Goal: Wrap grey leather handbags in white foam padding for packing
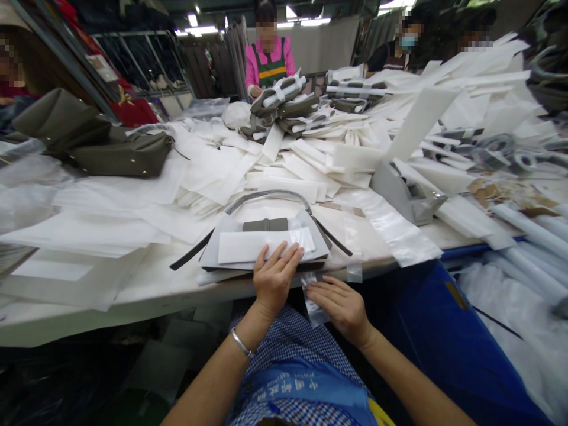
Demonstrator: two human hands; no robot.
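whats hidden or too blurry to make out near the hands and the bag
All in the head view:
- left hand: palm, hidden by its own back
- right hand: thumb, hidden behind its fingers
- bag: most of its front, covered by pale sheets
- pale plastic: blurred, cut off by the right edge

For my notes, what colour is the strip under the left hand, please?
The strip is white; head view.

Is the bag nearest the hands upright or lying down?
The bag lies flat: its handle curves beyond it, with a white sheet and the left hand on top.
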